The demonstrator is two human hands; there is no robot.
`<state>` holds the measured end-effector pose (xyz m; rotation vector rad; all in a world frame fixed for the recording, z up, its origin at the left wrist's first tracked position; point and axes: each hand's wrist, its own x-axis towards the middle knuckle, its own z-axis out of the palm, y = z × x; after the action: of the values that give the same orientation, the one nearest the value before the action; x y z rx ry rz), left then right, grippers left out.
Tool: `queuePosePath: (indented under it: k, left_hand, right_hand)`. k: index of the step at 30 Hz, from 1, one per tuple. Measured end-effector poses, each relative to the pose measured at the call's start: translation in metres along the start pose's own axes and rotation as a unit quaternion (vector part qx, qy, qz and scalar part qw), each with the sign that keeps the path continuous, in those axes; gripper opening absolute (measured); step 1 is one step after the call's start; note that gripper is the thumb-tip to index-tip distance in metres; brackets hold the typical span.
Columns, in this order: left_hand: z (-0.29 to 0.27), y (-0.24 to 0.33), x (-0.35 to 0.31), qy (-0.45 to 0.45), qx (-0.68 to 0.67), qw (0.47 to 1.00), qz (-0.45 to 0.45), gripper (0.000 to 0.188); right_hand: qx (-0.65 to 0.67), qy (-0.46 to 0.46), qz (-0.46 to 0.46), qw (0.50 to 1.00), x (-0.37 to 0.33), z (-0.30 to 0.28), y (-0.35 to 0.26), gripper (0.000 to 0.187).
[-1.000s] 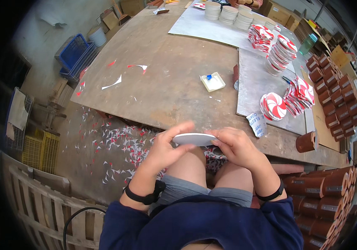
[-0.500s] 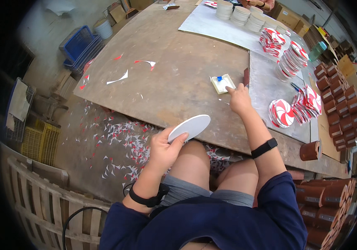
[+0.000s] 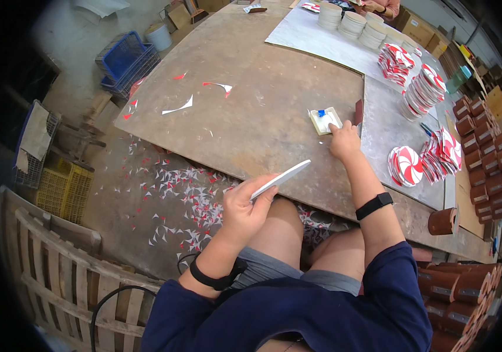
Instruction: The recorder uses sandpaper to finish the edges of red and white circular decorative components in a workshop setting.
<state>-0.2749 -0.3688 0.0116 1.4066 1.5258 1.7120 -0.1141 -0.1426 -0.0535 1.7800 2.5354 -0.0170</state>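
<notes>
My left hand grips a white round disc by its near edge, over my lap in front of the table's edge. The disc is tilted so that it shows almost edge-on. Farther right, my right hand reaches over the table with the index finger stretched out to a small pale square tray. The fingertip touches the white contents at the tray's near side; the other fingers are partly hidden and hold nothing that I can see. A small blue piece lies in the tray.
Right of my right hand are stacks of red-and-white swirl paper circles and a tall swirl-topped disc stack. Plain disc stacks stand at the back, near another person's hands. Paper scraps lie on the table and floor. Brown cylinders line the right.
The disc in my left hand has turned from showing its broad face to nearly edge-on. My right fingertip stays at the tray. The whole view has shifted slightly.
</notes>
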Motion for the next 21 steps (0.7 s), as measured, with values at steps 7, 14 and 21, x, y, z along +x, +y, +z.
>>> queuePosePath:
  k: [7,14,21]
  left_hand:
    - [-0.001,0.007,0.004,0.008,0.053,0.994,0.096,0.019]
    - [0.002,0.005,0.008,0.029,0.063,0.988,0.136,0.02]
    - [0.004,0.01,0.001,0.052,0.052,0.997,0.016,0.018]
  right_hand:
    - [0.008,-0.019,0.004,1.0,0.0,0.003,0.0,0.039]
    - [0.09,0.097,0.034,0.991,-0.004,-0.006,0.006,0.051]
    - [0.449,0.296,-0.152,0.829,-0.091,-0.086,-0.027,0.055]
